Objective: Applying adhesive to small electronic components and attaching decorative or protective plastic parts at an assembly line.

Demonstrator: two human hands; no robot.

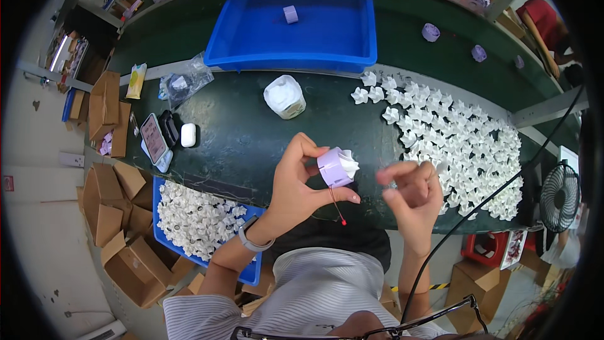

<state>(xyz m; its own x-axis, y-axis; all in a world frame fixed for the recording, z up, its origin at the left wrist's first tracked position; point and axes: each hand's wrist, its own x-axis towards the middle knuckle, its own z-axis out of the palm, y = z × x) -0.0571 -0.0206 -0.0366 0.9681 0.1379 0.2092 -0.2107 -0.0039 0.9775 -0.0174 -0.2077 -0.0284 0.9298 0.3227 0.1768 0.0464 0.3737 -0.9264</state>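
Note:
My left hand [298, 182] grips a short light-purple plastic cylinder [331, 170] between thumb and fingers, tilted on its side. A white ridged swirl-shaped piece [350, 164] sticks out of the cylinder's right end. Thin red wire hangs below it, ending in a small red tip [343, 221]. To the right of the cylinder and apart from it is my right hand [415, 196], its fingers curled and slightly blurred. A gap shows between its thumb and index fingertip, and I make out nothing held there. Many white star-shaped pieces [462, 145] cover the table beyond that hand.
A large blue tray [289, 62] holds one purple cylinder. A white tub [285, 97], phone [154, 135] and white earphone case [188, 135] lie on the green table. At lower left, a blue bin [157, 217] contains white pieces. A black cable [484, 201] crosses near a fan [560, 195].

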